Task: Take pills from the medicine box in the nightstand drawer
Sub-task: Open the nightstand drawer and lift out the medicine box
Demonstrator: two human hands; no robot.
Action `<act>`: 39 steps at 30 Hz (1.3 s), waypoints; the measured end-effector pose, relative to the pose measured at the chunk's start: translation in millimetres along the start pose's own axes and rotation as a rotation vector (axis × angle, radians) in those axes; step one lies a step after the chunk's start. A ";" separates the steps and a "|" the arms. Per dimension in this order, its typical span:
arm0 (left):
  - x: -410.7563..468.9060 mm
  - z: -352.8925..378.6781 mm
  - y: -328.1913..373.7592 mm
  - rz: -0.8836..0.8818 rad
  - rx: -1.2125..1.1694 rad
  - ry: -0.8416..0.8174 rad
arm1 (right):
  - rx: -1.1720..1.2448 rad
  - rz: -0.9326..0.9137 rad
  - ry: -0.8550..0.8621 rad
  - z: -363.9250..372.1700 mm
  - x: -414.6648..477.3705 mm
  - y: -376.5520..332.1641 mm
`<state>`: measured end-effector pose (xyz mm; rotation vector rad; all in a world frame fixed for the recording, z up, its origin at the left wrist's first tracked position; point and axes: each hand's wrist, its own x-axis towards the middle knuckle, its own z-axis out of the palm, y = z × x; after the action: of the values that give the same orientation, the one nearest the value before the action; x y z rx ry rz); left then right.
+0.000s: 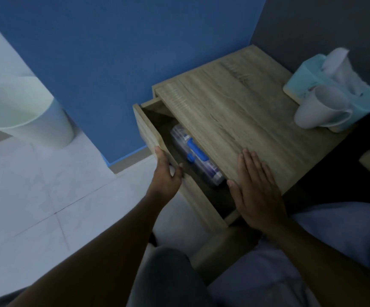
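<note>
At the nightstand's open drawer, the fingers (175, 171) of the left hand (166, 173) curl over the top edge of the drawer front (148, 134), thumb outside and fingertips hooked within, clamped on the wooden panel. At about three o'clock from it, the right hand (257, 185) lies flat, fingers spread slightly apart and holding nothing, its palm pressed on the near corner of the nightstand top (235, 111), apparently bracing the cabinet.

Between the two hands, the drawer (210, 196) stands partly open. Inside it lies the medicine box (196, 157), a clear plastic case with a blue handle or latch, resting lengthwise and half tucked beneath the overhang of the top. Its lid appears closed, though the dim light leaves that uncertain; no pills can be seen.

Farther out, at roughly two o'clock from the right hand, a white mug (321, 111) lies tipped against a pale blue tissue box (334, 85) at the far corner. At ten o'clock from the left hand, a white bin (24, 111) stands on the tiled floor (46, 196) beside a blue wall (113, 52).

Judged from this, the task is at an early stage: the drawer is opened enough to reveal the box, yet neither hand touches it. Lifting it out, unlatching it and taking the pills all remain.
</note>
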<state>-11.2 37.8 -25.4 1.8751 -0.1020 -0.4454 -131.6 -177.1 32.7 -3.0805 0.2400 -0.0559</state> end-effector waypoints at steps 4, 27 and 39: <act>-14.1 -20.5 -7.0 -0.020 0.056 -0.011 | -0.018 0.003 0.021 3.7 -0.5 1.8; -68.5 -100.3 -17.1 -0.032 0.066 0.008 | -0.009 0.006 -0.097 1.3 5.1 6.2; -68.8 -111.2 38.5 0.099 0.511 0.116 | 0.287 -0.185 0.046 -14.9 -36.0 -79.6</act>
<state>-30.0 143.3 58.8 2.3797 -0.2477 -0.2538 -155.5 -93.7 50.6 -2.8074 -0.0486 -0.1536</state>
